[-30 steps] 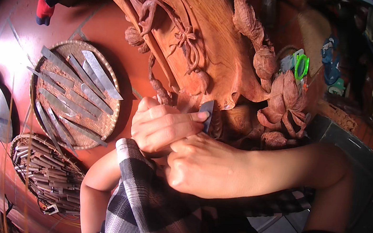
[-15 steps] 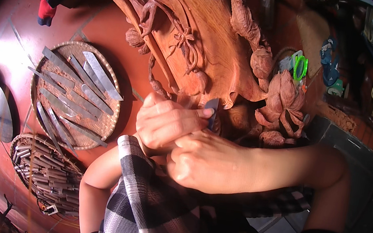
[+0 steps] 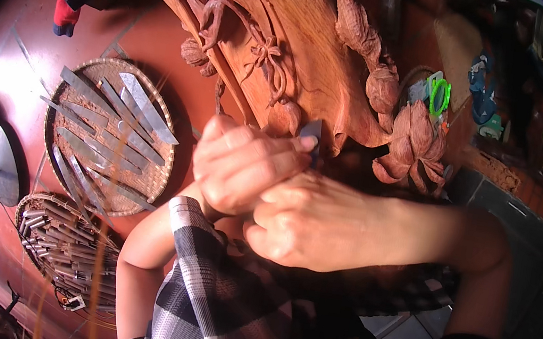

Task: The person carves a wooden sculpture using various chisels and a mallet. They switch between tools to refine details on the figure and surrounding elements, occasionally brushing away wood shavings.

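Both my hands are together in front of me, close to the near end of a large reddish-brown wood carving (image 3: 317, 50) with carved vines, pods and petals. A flat, dark-metal carving blade (image 3: 311, 130) points up and away from me. My left hand (image 3: 240, 168) is closed around it, with the thumb pressed on its face. My right hand (image 3: 302, 220) is a closed fist against the underside of the left, where the blade's lower part runs in. The grip end is hidden by the fingers. The tip lies over the carving's near edge; whether it touches wood cannot be seen.
A round woven tray (image 3: 168, 154) of flat metal blades lies on the red tiled floor at left. Below it, a basket (image 3: 27, 210) holds many handled tools. A fan-like stand (image 3: 6, 161) is at far left. A green ring (image 3: 440, 98) and a blue sandal (image 3: 481, 89) sit at right.
Both hands have shifted slightly up, away from me, with the blade between them. The blade's tip has risen a little and its angle has changed. Both hands stay closed.
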Motion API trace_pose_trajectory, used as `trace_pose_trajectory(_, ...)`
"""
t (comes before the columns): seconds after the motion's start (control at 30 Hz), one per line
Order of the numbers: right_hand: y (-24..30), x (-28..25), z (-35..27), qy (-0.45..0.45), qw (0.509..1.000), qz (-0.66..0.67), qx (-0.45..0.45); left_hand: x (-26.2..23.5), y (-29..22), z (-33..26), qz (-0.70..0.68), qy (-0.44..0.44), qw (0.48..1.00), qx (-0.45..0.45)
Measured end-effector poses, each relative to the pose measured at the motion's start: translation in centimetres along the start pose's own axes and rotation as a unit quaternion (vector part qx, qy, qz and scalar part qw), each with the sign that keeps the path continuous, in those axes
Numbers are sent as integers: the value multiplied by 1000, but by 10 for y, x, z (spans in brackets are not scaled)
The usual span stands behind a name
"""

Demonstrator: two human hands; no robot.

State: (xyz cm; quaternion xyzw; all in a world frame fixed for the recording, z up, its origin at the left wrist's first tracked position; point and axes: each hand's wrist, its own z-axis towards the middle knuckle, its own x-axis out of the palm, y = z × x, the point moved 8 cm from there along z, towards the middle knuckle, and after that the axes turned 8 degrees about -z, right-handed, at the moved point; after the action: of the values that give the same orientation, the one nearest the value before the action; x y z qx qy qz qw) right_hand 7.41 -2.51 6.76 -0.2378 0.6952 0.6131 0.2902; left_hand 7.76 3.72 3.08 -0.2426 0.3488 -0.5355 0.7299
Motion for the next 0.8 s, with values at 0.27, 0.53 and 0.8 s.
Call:
trace_pose_trajectory(0.27,2,-5,3,-15,1000,15,-1,-9,-1,16,-27,22,999,-17)
trace_pose_trajectory(0.53,1,-13,2,-20,1000,3,-6,-5,-5,15,14,5,1000,5)
trace_pose_trajectory(0.8,4,-13,0,-13,999,40,-7,-2,-8,11,9,-1,1000,5)
